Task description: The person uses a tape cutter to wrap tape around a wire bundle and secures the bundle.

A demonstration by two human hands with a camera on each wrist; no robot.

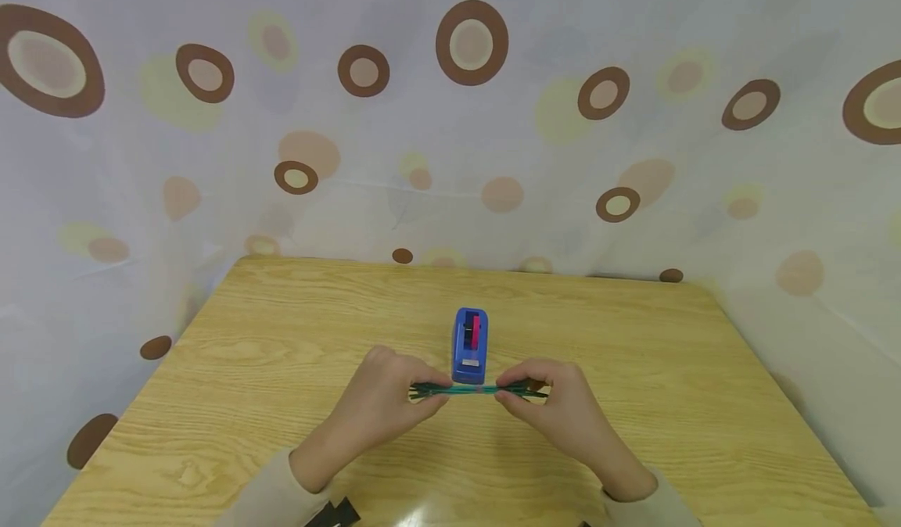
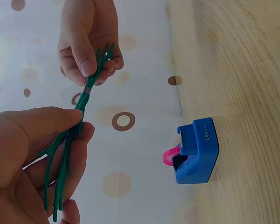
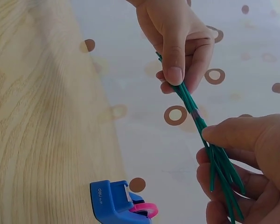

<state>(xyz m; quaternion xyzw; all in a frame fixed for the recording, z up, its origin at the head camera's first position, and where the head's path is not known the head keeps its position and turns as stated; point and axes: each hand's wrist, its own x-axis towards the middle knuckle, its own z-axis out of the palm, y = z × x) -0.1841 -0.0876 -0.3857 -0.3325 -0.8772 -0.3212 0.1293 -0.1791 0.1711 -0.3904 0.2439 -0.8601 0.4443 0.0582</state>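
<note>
Level across the front of me runs a bundle of thin green strands [image 1: 464,390], its ends splayed out on both sides. My left hand [image 1: 383,394] pinches one half between thumb and fingers; my right hand [image 1: 559,410] pinches the other half the same way. Between the hands, a narrow brownish band [image 2: 87,90] circles the middle of the bundle; its material is unclear. In the right wrist view the loose strand ends [image 3: 226,179] fan out across my right fingers. Just beyond the bundle, a blue tape dispenser [image 1: 469,347] stands on the table with a pink core [image 3: 147,209] in it.
The wood-grain table [image 1: 317,308] extends around the hands to a pale curtain [image 1: 422,128] with brown rings and spots at the back and sides. A small black object [image 1: 332,514] shows by the left sleeve [image 1: 271,492].
</note>
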